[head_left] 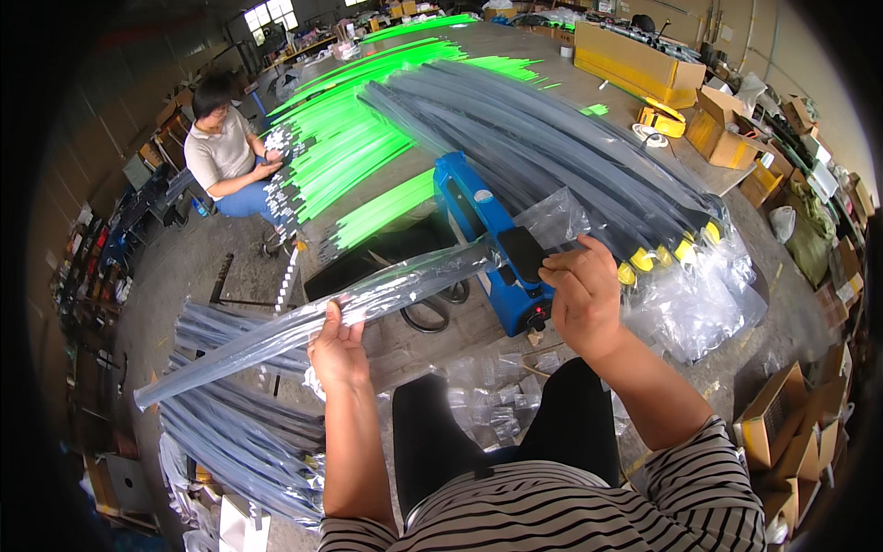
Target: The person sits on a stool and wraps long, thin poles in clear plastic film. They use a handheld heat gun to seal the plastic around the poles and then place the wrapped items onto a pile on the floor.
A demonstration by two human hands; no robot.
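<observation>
Across the front of me slants a long clear plastic sleeve (267,340) with greyish contents. My left hand (340,348) grips it from below, thumb on top. The sleeve's upper right end runs to a blue hand sealer (497,299) with a black pad (521,253) on its arm. Just right of that pad is my right hand (586,294), its fingers closed at the loose clear film (556,221) coming out past the sealer; the fingertips are partly hidden. Dark bagged bundles (543,129) with yellow ends lie on the table beyond.
Bright green rods (354,166) are piled on the table's left side, where a seated co-worker (225,152) handles small white pieces. More bagged bundles (239,423) lie at lower left. Cardboard boxes (782,414) stand at right. A black cable (425,322) loops beside the sealer.
</observation>
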